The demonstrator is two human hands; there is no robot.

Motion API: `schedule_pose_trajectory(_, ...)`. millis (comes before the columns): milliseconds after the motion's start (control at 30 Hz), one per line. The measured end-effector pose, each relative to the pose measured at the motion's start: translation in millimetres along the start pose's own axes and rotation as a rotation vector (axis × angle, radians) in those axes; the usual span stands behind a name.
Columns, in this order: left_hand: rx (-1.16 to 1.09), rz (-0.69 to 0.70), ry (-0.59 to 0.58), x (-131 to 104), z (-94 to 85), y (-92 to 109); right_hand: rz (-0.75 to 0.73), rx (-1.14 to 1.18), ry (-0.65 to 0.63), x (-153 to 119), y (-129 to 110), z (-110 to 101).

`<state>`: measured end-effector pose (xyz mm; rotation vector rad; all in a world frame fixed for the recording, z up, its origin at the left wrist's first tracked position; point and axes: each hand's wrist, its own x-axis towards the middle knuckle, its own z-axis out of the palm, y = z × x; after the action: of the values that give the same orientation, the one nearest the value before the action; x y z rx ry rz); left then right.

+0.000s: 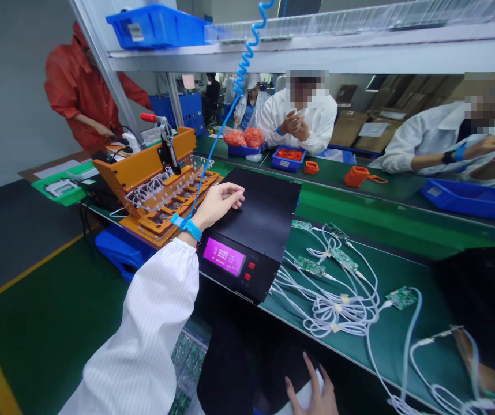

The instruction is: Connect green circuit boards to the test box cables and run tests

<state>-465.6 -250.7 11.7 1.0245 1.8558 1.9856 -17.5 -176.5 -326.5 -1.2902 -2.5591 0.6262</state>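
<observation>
The left hand [219,203], a blue wrist strap [187,226] on its wrist, rests palm down with loosely curled fingers on the near left corner of a black machine's flat lid [265,216], gripping nothing. Just below it glows the machine's pink display [224,256]; an orange test jig [161,190] stands to its left. The right hand [314,392] hangs low, fingers spread and empty, below a tangle of white cables with small green circuit boards [338,288].

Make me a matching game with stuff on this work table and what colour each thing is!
Things:
1. wrist strap
2. jig
3. little screen
4. cables

Colours:
A. white
B. purple-pink
C. blue
D. orange

Pairs: 1-C, 2-D, 3-B, 4-A. The strap is on the left hand, which rests on the black box.
</observation>
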Motion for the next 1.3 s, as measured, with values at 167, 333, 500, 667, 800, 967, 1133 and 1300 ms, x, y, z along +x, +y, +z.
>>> schedule_pose_trajectory(167,0.001,-0.007,0.004,0.4,0.4,-0.4,0.023,0.002,-0.014,-0.3,-1.6,-0.8)
schedule_pose_trajectory(333,0.0,-0.012,0.006,0.3,0.9,0.7,0.022,-0.011,-0.018,-0.1,-2.7,-2.0)
schedule_pose_trajectory(500,0.002,-0.004,0.003,0.2,0.6,0.1,0.028,-0.014,-0.024,-0.1,-3.0,-2.8)
schedule_pose_trajectory(667,0.0,0.002,0.0,0.0,0.4,-1.1,0.019,0.007,-0.018,0.0,-2.3,-2.1)
schedule_pose_trajectory(800,0.001,0.008,-0.004,0.0,0.2,-0.7,0.013,0.005,-0.005,-0.1,-1.8,-1.5)
schedule_pose_trajectory(967,0.012,0.013,-0.004,0.2,-0.1,-0.4,0.012,-0.002,-0.005,-0.2,-2.5,-2.3)
schedule_pose_trajectory(1133,0.022,0.011,0.0,0.5,-0.2,-1.8,0.027,-0.01,-0.022,-0.5,-5.0,-4.6)
schedule_pose_trajectory(1300,0.021,0.011,-0.002,0.0,-0.4,-1.6,0.015,-0.004,-0.027,-0.2,-6.3,-6.3)
